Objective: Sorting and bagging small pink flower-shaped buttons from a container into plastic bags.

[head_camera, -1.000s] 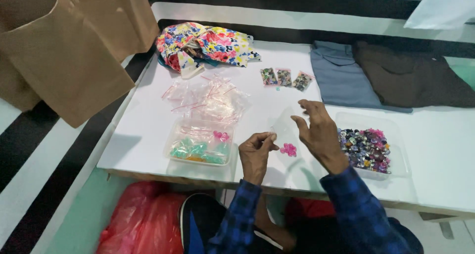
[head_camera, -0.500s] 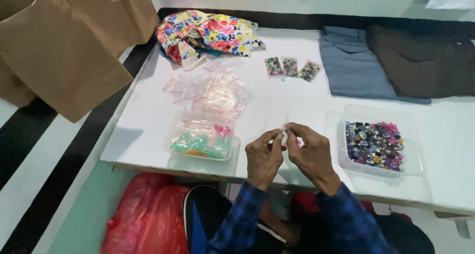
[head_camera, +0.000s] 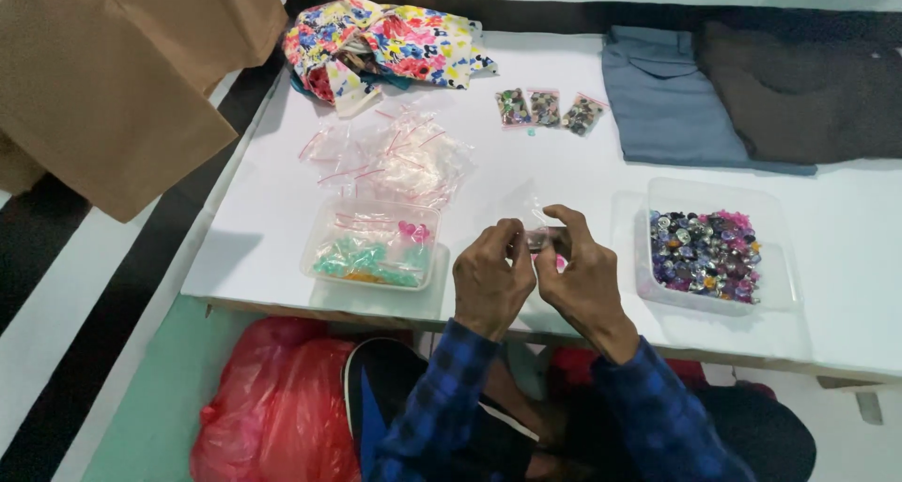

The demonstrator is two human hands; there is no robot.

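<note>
My left hand and my right hand meet over the near edge of the white table. Between their fingertips they pinch a small clear zip bag with small dark pieces in it. A little pink item on the table is partly hidden behind my right hand. Right of my hands stands a clear tub of mixed coloured buttons. Left of them stands a clear tub with green, orange and pink pieces.
A loose pile of empty red-striped zip bags lies behind the left tub. Three filled small bags lie further back. Floral cloth, grey-blue and brown folded garments, brown paper bags and red plastic bags surround the table.
My hands came together from apart; the right hand dropped from a raised position, and both now pinch the small clear bag slightly higher over the table's edge.
</note>
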